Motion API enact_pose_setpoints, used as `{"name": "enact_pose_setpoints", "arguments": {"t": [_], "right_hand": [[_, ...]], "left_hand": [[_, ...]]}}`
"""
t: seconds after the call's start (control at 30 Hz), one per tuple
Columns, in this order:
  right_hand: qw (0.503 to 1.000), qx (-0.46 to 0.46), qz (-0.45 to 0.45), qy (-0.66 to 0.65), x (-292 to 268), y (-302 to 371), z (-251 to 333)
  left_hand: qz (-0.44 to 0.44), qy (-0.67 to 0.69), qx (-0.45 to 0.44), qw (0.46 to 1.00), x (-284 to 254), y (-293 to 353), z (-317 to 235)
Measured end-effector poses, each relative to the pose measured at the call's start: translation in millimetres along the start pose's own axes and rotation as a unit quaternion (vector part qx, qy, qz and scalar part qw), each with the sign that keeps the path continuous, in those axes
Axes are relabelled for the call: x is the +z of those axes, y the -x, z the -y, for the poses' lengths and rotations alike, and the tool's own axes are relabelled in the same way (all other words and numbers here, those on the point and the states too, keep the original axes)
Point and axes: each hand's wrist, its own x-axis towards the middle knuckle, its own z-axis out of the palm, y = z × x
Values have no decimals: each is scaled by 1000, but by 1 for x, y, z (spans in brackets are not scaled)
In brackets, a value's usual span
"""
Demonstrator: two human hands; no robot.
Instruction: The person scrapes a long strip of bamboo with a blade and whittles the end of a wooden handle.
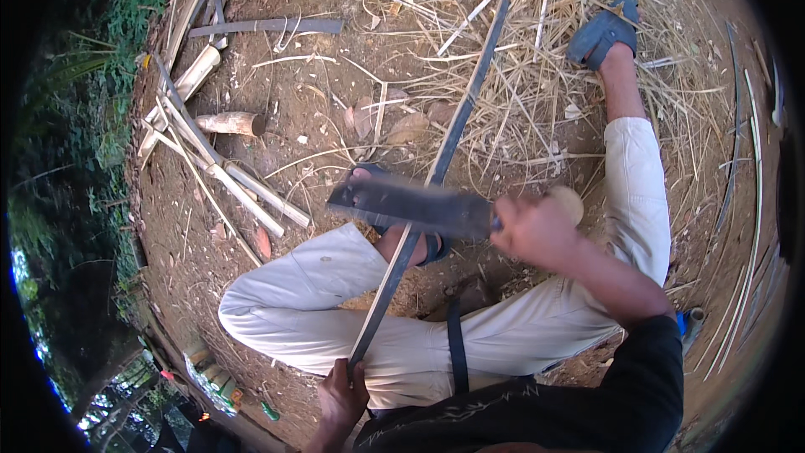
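Note:
A long, narrow dark strip, apparently split bamboo [461, 122], runs slantwise from my lap up to the far shavings. My left hand [342, 394] is closed around its near end, beside my waist. Closed on the handle of a broad-bladed machete [411, 208], my right hand [537, 231] is at the middle right. The dark blade points left and lies across the strip in view, hiding a short stretch of it. Motion blurs the blade a little, and I cannot tell whether it touches the strip. A round, pale handle end sticks out behind my fist.
Pale shavings [511, 109] cover the ground around my outstretched sandalled foot [608, 33]. Split bamboo pieces [197, 75] and a short log [231, 123] lie at left, before green plants [117, 134]. Long thin strips [749, 218] lie far right; a blue object [689, 323] is near my right elbow.

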Motion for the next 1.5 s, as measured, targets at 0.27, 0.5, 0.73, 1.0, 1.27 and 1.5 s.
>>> {"name": "enact_pose_setpoints", "arguments": {"t": [0.27,0.5,0.73,1.0,1.27,1.5], "right_hand": [[992,-109,36,-60,-3,30,63],[996,-70,48,35,4,59,60],[996,76,39,24,-18,35,20],[993,-101,47,32,-7,62,65],[994,41,100,34,-33,44,25],[977,-93,160,-108,-20,81,123]], "left_hand": [[8,22,-26,999,-1,10,-21],[-6,14,-22,1000,3,20,-31],[12,17,-58,998,4,22,-37],[-7,15,-29,999,7,27,-37],[51,118,-95,987,-4,21,-50],[239,236,-132,933,-16,22,-39]]}}
